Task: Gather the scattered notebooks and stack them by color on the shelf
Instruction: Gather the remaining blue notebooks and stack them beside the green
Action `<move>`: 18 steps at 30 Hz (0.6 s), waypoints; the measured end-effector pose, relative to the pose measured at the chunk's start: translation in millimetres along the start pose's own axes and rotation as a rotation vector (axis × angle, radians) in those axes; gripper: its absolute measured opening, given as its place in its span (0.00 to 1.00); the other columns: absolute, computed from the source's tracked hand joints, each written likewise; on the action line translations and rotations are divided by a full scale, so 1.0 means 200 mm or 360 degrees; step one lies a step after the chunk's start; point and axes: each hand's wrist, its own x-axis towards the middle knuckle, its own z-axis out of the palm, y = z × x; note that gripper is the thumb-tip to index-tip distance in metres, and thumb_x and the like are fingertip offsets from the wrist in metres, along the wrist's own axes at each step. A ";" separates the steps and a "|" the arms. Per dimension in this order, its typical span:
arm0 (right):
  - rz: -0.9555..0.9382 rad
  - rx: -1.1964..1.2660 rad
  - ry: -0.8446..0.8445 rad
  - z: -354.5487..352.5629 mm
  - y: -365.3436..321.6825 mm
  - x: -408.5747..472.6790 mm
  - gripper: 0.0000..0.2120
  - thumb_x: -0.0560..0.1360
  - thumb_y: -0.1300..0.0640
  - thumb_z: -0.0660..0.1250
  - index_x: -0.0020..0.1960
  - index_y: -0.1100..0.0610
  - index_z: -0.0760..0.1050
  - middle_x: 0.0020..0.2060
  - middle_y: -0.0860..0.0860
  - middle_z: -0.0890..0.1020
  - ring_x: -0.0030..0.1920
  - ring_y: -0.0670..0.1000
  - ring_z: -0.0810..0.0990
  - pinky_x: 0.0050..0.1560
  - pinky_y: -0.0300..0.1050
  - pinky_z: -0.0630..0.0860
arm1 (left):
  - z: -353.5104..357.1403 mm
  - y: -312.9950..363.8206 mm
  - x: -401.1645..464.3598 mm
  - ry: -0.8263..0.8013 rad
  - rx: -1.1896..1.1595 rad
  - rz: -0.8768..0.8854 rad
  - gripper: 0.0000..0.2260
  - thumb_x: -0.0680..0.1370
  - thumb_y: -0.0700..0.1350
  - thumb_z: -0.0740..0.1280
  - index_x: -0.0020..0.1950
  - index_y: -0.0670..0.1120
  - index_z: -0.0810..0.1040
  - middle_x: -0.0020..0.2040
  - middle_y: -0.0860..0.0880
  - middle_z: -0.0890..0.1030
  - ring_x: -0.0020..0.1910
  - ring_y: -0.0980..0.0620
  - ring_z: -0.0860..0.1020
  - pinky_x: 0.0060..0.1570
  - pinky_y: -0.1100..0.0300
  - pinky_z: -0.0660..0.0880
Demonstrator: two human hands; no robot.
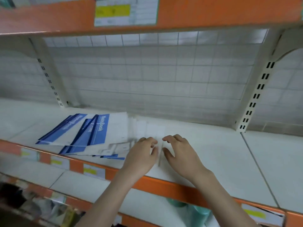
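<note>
Both hands are sitting at centre frame on the white shelf (213, 154). The left hand (141, 154) and right hand (182, 153) are facing each other across a narrow gap, fingers curled loosely inward. A thin pale blurred thing is showing between them, maybe a white notebook edge; cannot tell if either hand is actually gripping it.

The blue-and-white notebooks (91, 133) are lying fanned and overlapping at left of centre, flat on the same shelf, some poking over the orange front lip (164, 182). Their long axes are running roughly from the lower left toward the upper right of the frame, spines and "Notebook" print slanting. The pile's right edge is lying just beside the left hand's knuckles, so the left hand is nearer; the right hand is sitting one hand further off to the right.

Likely next: sliding left to square the pile. Nothing is blocking that path. Right half of the shelf is showing bare white panels. A wire grid back (147, 71) is standing behind, slotted uprights (257, 95) at the sides, an orange upper shelf with a price label (126, 11) overhead.
</note>
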 end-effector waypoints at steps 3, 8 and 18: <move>-0.0008 0.0063 0.0007 0.12 -0.15 0.09 0.17 0.78 0.54 0.61 0.67 0.52 0.70 0.59 0.51 0.74 0.61 0.53 0.72 0.60 0.47 0.71 | -0.12 -0.18 0.01 0.0040 0.0039 -0.0003 0.12 0.80 0.47 0.60 0.62 0.50 0.76 0.55 0.50 0.77 0.52 0.54 0.77 0.51 0.62 0.71; 0.0050 0.0139 -0.0029 0.28 -0.32 0.25 0.16 0.78 0.54 0.60 0.66 0.51 0.71 0.58 0.50 0.74 0.59 0.52 0.73 0.58 0.45 0.71 | -0.31 -0.44 0.05 0.0092 0.0083 -0.0095 0.12 0.80 0.47 0.60 0.62 0.49 0.75 0.56 0.49 0.76 0.56 0.53 0.74 0.53 0.58 0.74; 0.0006 0.0065 -0.0013 0.50 -0.50 0.52 0.16 0.78 0.56 0.60 0.66 0.52 0.71 0.60 0.50 0.74 0.63 0.50 0.70 0.61 0.42 0.70 | -0.45 -0.77 0.16 0.0165 0.0551 -0.0533 0.32 0.77 0.65 0.57 0.71 0.42 0.65 0.69 0.42 0.67 0.68 0.44 0.65 0.63 0.51 0.70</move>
